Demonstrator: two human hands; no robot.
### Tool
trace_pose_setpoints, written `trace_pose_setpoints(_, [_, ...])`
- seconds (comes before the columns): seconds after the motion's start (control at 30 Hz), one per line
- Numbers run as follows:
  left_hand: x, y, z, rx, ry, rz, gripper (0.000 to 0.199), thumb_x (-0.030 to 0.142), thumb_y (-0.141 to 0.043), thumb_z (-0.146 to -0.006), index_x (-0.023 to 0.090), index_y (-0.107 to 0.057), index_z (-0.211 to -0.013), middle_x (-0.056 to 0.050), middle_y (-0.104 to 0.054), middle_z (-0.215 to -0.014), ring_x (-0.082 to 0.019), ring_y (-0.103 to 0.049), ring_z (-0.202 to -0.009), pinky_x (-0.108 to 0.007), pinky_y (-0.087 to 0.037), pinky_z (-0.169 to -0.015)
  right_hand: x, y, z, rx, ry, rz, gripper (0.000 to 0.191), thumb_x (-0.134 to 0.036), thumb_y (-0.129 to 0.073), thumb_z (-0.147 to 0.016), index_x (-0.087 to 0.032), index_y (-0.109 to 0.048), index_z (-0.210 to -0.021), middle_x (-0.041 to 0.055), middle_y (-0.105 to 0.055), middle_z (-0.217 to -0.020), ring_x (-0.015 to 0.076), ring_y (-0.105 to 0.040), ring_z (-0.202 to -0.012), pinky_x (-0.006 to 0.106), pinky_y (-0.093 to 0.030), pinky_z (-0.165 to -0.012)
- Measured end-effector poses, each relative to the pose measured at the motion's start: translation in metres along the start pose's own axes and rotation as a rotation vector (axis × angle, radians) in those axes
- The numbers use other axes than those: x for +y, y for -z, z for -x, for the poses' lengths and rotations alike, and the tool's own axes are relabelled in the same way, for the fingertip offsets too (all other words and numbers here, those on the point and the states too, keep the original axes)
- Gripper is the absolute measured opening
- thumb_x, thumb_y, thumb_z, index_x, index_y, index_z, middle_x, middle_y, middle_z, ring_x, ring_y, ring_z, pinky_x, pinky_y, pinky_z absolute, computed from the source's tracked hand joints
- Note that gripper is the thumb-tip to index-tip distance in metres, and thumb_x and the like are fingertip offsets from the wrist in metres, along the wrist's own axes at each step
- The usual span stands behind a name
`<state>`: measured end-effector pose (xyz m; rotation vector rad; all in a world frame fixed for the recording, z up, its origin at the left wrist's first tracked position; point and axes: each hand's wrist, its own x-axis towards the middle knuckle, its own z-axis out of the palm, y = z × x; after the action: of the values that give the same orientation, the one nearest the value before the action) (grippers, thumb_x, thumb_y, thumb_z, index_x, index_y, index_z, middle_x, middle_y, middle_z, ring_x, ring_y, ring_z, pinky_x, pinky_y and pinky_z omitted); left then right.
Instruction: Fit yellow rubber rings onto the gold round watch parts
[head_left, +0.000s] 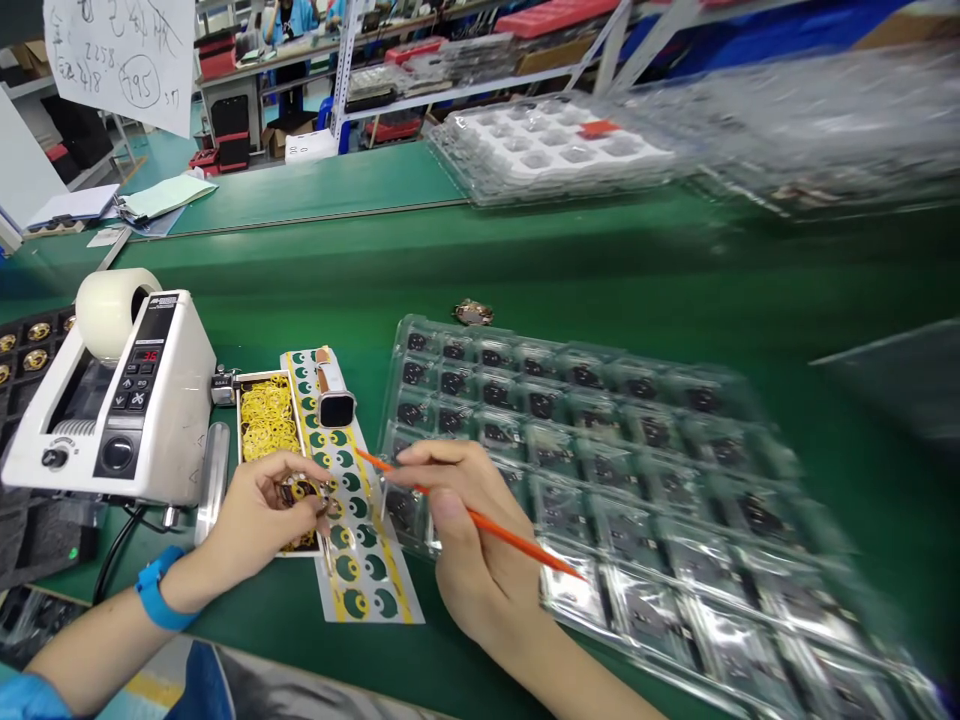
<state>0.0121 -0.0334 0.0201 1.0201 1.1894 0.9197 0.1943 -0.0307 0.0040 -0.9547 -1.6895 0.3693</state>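
Small part [301, 489], lower left: likely light, fragile; best held by edges. Left fingers [294, 519] pinch it; right fingers [454, 520] grip orange stick [517, 543].

Lit brightly at left and dimmer toward the right edge, with white glare on the clear tray [562, 603], faint sheen on the green table [315, 310], crisp detail on the white machine [180, 400], and smeared, stretched blur over the stacked plastic trays [810, 110].
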Motion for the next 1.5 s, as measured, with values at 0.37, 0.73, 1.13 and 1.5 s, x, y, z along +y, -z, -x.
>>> trace_pose_setpoints(0.37, [0.001, -0.007, 0.003, 0.093, -0.057, -0.049, 0.017, 0.024, -0.066, -0.070, 0.015, -0.067, -0.085, 0.001, -0.064, -0.059, -0.009, -0.056, -0.045, -0.018, -0.046, -0.045, -0.006, -0.020, 0.010, -0.129, 0.191, 0.150, 0.008, -0.009, -0.054, -0.091, -0.014, -0.060, -0.092, 0.0037, -0.060, -0.072, 0.0122, -0.058, -0.058, 0.022, -0.044, -0.049])
trace_pose_setpoints(0.73, [-0.016, -0.009, 0.010, 0.032, -0.256, -0.299, 0.052, 0.008, -0.052, -0.072, 0.018, -0.059, -0.122, -0.010, -0.068, -0.115, -0.018, -0.068, -0.086, -0.027, -0.056, -0.074, -0.001, -0.026, 0.011, -0.092, 0.104, 0.204, 0.012, -0.011, -0.053, -0.091, -0.014, -0.063, -0.086, 0.0032, -0.063, -0.070, 0.0126, -0.061, -0.059, 0.022, -0.045, -0.048])
trace_pose_setpoints(1.13, [-0.015, -0.012, 0.017, -0.059, -0.406, -0.490, 0.048, 0.010, -0.047, -0.084, 0.016, -0.053, -0.131, -0.013, -0.066, -0.121, -0.023, -0.066, -0.103, -0.035, -0.054, -0.091, -0.001, -0.026, 0.008, -0.127, 0.003, 0.094, 0.014, -0.005, -0.049, -0.081, -0.018, -0.055, -0.077, -0.0005, -0.053, -0.067, 0.0100, -0.049, -0.053, 0.020, -0.037, -0.043])
trace_pose_setpoints(1.5, [-0.013, -0.008, 0.008, 0.058, -0.255, -0.173, 0.041, 0.010, -0.054, -0.078, 0.020, -0.059, -0.118, -0.008, -0.069, -0.109, -0.021, -0.067, -0.098, -0.034, -0.056, -0.088, -0.013, -0.014, 0.001, -0.124, -0.034, -0.209, 0.017, -0.006, -0.052, -0.082, -0.020, -0.049, -0.073, -0.0035, -0.045, -0.063, 0.0089, -0.043, -0.051, 0.020, -0.031, -0.043])
